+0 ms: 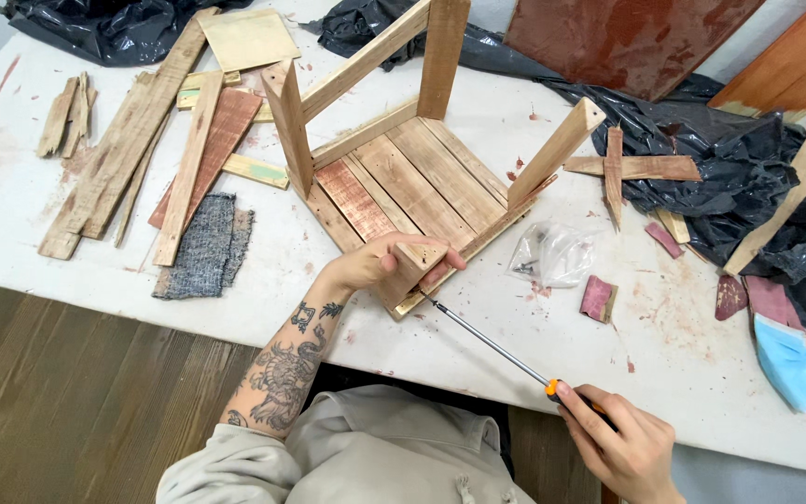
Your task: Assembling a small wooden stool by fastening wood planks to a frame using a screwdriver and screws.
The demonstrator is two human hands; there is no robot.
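left hand (380,266) clamped on near leg (412,266) of upturned wooden stool (412,177), desk's near edge | right hand (622,448) closed around screwdriver (496,343), tip at leg | stool stiff, lightish; hold by legs

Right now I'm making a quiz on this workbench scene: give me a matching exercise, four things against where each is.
Things:
1. screwdriver
2. stool leg
3. screw bag
4. cloth

Places:
A. on the table left of the stool
B. in the right hand
C. gripped by the left hand
D. on the table right of the stool

Pairs: 1-B, 2-C, 3-D, 4-A
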